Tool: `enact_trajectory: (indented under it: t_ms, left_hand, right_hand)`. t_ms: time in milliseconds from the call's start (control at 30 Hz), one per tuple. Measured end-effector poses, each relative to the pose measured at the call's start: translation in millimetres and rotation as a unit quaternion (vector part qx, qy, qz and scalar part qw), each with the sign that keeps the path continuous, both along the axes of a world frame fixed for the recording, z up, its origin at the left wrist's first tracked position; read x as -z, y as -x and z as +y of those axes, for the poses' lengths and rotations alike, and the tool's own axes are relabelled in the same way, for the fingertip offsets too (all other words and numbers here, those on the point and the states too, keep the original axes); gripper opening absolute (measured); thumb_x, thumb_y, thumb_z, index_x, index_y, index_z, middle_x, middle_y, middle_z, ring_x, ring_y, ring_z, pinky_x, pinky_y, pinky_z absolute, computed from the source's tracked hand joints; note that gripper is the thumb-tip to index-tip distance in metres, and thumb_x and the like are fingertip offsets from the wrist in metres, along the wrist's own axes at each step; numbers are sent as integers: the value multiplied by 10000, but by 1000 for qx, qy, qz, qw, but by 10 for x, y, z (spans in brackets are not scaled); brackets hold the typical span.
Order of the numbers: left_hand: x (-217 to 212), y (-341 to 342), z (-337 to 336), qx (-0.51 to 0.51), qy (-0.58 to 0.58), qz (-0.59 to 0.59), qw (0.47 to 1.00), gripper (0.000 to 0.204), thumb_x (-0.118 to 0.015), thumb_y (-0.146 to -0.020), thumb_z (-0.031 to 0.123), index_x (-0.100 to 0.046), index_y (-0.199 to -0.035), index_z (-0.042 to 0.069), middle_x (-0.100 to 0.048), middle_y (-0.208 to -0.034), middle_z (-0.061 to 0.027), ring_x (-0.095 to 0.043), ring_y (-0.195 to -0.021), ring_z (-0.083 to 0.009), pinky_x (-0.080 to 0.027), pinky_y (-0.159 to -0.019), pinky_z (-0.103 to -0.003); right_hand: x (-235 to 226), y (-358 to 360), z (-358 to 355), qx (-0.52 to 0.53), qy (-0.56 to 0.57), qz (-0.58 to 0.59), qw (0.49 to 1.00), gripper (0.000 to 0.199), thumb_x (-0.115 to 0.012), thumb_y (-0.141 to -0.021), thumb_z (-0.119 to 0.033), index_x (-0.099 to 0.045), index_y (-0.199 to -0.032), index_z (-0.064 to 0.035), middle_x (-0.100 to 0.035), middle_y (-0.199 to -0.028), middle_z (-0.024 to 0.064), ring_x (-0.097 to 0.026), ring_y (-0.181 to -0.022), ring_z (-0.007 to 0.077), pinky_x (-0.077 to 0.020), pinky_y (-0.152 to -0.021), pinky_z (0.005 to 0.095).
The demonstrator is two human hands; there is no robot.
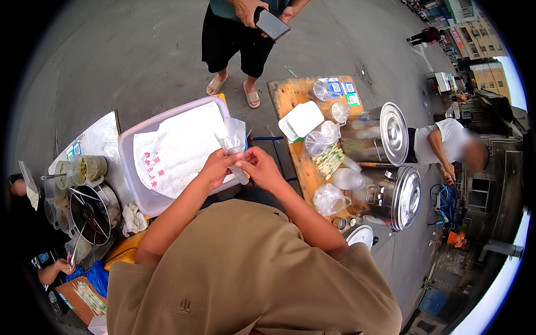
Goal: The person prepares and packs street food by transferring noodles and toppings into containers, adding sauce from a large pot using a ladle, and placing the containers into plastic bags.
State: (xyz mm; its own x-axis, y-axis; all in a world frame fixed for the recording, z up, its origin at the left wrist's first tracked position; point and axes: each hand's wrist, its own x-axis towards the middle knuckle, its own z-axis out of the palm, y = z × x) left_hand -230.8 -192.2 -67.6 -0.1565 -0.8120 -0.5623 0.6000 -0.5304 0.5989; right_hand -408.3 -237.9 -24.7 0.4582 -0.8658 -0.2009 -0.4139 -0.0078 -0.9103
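Observation:
In front of my body a thin clear plastic bag [232, 135] is pinched between both hands; its upper part puffs upward and a tail hangs below. My left hand [215, 167] is closed on it from the left. From the right, my right hand [261, 168] grips it with thumb and fingers, the fingertips almost meeting the left ones. What the bag contains, if anything, I cannot make out. Beneath and left of the hands, a white cloth [181, 146] with red markings covers a pale plastic tub [127, 159].
On the right, a wooden table [287, 95] carries white foam boxes [304, 118], wrapped cups, wrapped chopsticks [328, 161] and steel pots [406, 198]. At left stand a round pot [92, 212] and sauce containers [89, 169]. Across from me a person holds a phone [272, 24]; another hand works far left.

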Motion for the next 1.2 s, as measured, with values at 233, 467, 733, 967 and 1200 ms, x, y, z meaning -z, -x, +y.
enact_trajectory:
  t_ms: [233, 467, 733, 967, 1200]
  left_hand:
    - [181, -200, 19, -44, 52, 136, 988, 172, -690, -981, 255, -650, -1047, 101, -701, -1004, -45, -672, -991, -194, -551, -877, -381]
    - [-181, -362, -281, -25, 42, 118, 992, 203, -657, -1005, 239, -541, -886, 122, -543, -798, 21, -466, -681, -97, -414, -626, -274]
    - [-594, -54, -395, 222, 180, -84, 955, 256, -769, -901, 160, -519, -907, 106, -559, -841, -13, -507, -721, -131, -437, -653, -295]
    - [199, -805, -149, 139, 65, -604, 782, 187, -635, -863, 9, -603, -1046, 37, -666, -991, -156, -654, -869, -287, -510, -757, -381]
    - [225, -652, 320, -166, -68, 192, 965, 134, -639, -952, 110, -670, -1068, 52, -725, -955, -42, -691, -837, -178, -574, -771, -355]
  right_hand:
    - [341, 152, -111, 93, -150, -118, 977, 184, -741, -914, -132, -602, -871, -20, -575, -721, 47, -527, -652, 110, -430, -604, 259]
    - [1110, 1041, 62, 78, -8, 265, 961, 379, -801, -817, -220, -599, -1088, -49, -665, -1019, 155, -682, -949, 306, -555, -839, 417]
    - [137, 266, -394, -79, 158, 80, 981, 484, -750, -816, -142, -575, -1260, -66, -658, -1112, 171, -655, -1033, 374, -517, -920, 425]
    - [431, 445, -539, 18, -453, -328, 829, 95, -556, -1033, -67, -608, -1113, -73, -695, -1055, 47, -681, -905, 170, -572, -827, 366]
    - [793, 935, -892, -3, -580, -313, 752, 145, -655, -974, -97, -635, -1115, -73, -689, -1038, 39, -669, -886, 133, -558, -800, 301]
